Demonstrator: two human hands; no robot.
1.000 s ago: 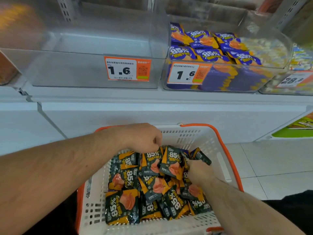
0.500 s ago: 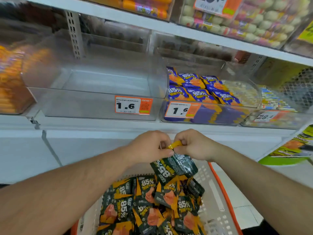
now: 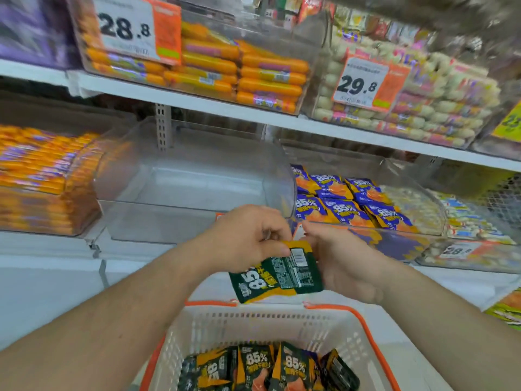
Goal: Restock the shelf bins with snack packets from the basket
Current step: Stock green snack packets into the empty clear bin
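While orange sausage sticks (image 3: 42,176) fill the bin at left and blue 85% packets (image 3: 346,204) fill the bin at right, the clear empty bin (image 3: 194,179) stands between them on the shelf (image 3: 50,246), with price tags (image 3: 127,26) above. Both hands meet just before its front wall: the left hand (image 3: 248,238) pinches the yellow top edge of a dark green snack packet (image 3: 279,273), and the right hand (image 3: 344,258), fingers loosely curled, holds its side. More green packets (image 3: 267,368) lie in the white basket (image 3: 253,323) below.
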